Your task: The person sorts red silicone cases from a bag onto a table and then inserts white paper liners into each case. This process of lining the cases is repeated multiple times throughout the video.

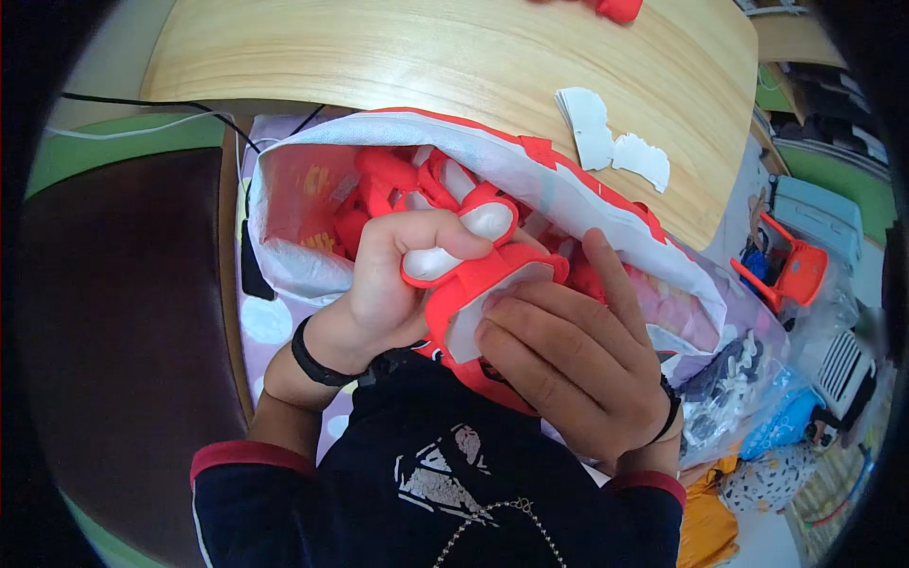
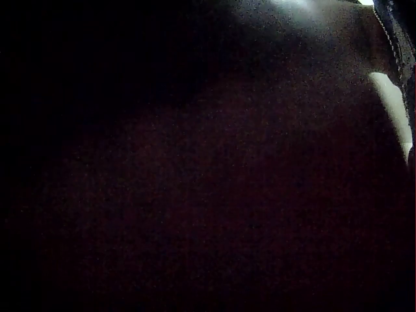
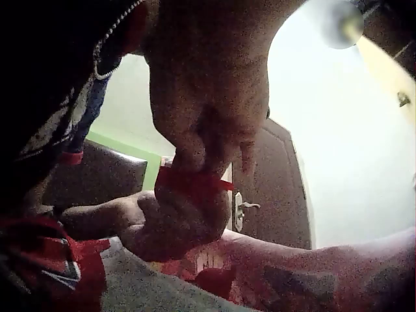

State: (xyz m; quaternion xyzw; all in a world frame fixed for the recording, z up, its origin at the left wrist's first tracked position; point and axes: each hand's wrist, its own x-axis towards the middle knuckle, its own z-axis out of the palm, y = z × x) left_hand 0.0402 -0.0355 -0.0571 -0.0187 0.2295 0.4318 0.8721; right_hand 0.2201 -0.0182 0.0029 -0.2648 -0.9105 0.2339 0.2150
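Observation:
In the head view my left hand (image 1: 383,275) grips a red soft item with two white ovals (image 1: 481,225), its thumb lying across the ovals. A flat white piece (image 1: 464,331) shows on the item's lower side. The fingertips of my right hand (image 1: 587,369) hold that side at the white piece, with one finger raised; its thumb is hidden. Both hands are above an open white bag (image 1: 312,270) with red trim, which contains more red items (image 1: 383,170). From the right wrist, the hands meet around the red item (image 3: 195,188). The left wrist view is almost black.
White cut pieces (image 1: 589,128) lie on the wooden table (image 1: 426,57) beyond the bag. A dark brown chair (image 1: 123,312) stands at left, with cables (image 1: 180,102) above it. To the right are a red plastic stool (image 1: 803,270) and plastic-wrapped goods (image 1: 729,388).

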